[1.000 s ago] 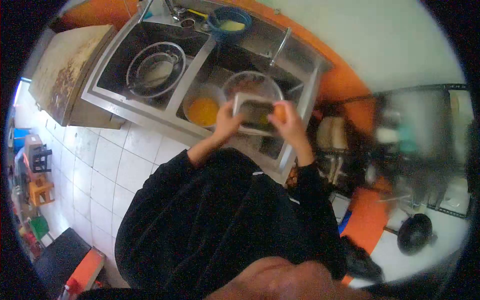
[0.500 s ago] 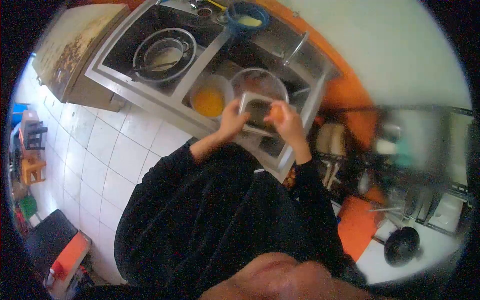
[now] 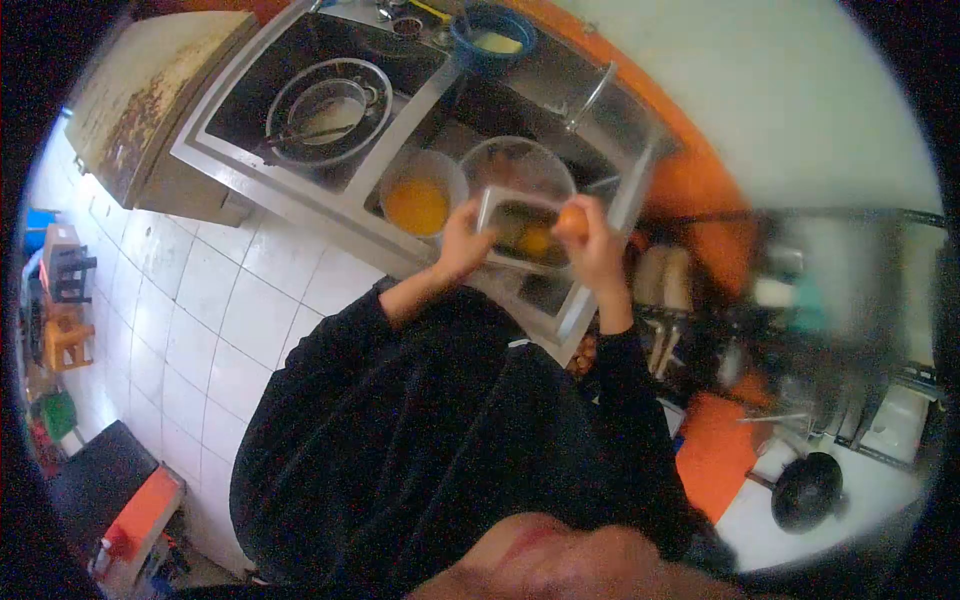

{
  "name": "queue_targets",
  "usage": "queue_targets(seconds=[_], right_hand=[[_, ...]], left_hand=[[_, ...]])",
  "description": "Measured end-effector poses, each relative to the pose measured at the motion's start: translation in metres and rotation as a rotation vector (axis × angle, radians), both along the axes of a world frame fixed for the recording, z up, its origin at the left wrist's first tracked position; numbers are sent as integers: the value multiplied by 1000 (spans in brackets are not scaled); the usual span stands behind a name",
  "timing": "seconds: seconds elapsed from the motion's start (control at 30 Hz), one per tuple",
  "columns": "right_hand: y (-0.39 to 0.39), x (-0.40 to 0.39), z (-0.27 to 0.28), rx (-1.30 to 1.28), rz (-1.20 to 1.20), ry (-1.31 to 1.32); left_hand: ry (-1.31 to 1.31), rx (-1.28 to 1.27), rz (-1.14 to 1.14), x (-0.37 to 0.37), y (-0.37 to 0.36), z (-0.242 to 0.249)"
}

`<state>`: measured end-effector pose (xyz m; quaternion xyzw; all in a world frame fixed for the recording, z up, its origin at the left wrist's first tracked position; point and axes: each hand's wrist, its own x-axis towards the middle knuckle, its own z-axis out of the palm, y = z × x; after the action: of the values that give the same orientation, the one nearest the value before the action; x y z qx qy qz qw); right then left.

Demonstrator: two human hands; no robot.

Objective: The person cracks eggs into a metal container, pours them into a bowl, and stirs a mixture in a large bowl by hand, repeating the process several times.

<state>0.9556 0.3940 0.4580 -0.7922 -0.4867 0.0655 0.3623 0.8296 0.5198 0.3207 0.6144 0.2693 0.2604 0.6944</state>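
Note:
My left hand (image 3: 462,243) grips the near left side of a clear rectangular container (image 3: 513,218) held over the right basin of a steel sink (image 3: 300,205). A yellow yolk (image 3: 535,241) lies inside the container. My right hand (image 3: 596,247) holds an orange-brown egg (image 3: 572,221) at the container's right rim. Black sleeves cover both arms.
A white bowl of yellow liquid (image 3: 418,200) and a clear round bowl (image 3: 515,165) sit in the right basin. A metal pot (image 3: 325,115) stands in the left basin. A blue bowl (image 3: 490,40) rests behind the sink. A black pan (image 3: 805,490) lies at the lower right.
My right hand has lifted the egg to the container's right rim. A yellow yolk now shows inside the container. My left hand has kept its hold.

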Motion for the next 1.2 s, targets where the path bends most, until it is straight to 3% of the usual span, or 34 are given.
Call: queue_targets(seconds=[0.17,0.27,0.33,0.4,0.43,0.47,0.5,0.53,0.6,0.63,0.7,0.73,0.77,0.8,0.83,0.9,0.93,1.0,1.07,1.13,1.17,1.2], right_hand=[[-6,0,-25,-44,89,17],[-18,1,-28,91,-10,207],[-30,3,-22,243,-196,73],[-53,15,-36,470,-377,259],[-56,6,-14,565,-422,212],[-89,31,-47,515,-504,62],[-102,26,-46,651,-627,290],[-122,27,-52,639,-731,289],[-167,26,-68,398,-952,189],[-204,36,-102,189,-989,-97],[-255,31,-141,-405,-868,-85],[-285,30,-175,-410,-873,-75],[-314,32,-213,-651,-885,-46],[-328,34,-231,-893,-883,-18],[-322,40,-230,-896,-876,-14],[-286,50,-219,-490,-749,12],[-259,53,-204,-491,-749,26],[-196,62,-177,-236,-696,50],[-143,77,-184,-140,-609,205],[-90,91,-203,-129,-468,145],[-64,92,-211,-203,-446,252],[-44,96,-218,-281,-419,358]], left_hand=[[-69,-81,18,-2,-1,18],[24,-215,-9,-4,1,18],[92,-65,40,-3,6,4],[65,-117,41,-5,11,-4],[29,-171,48,-7,14,-9],[37,-168,47,-9,18,-13],[4,-111,95,-12,23,-17],[-30,-54,144,-15,29,-19],[17,38,193,-28,41,-14],[58,122,240,-34,47,-10],[12,159,263,-43,59,2],[98,432,286,-46,66,11],[184,704,307,-48,71,14],[280,704,331,-50,71,10],[289,704,332,-52,73,9],[235,1024,282,-57,77,10],[113,1178,329,-55,83,2],[211,1162,299,-65,86,-22],[311,1147,270,-69,89,-32],[214,1166,351,-65,92,-36],[221,1172,349,-61,92,-37],[66,812,406,-57,91,-36]])
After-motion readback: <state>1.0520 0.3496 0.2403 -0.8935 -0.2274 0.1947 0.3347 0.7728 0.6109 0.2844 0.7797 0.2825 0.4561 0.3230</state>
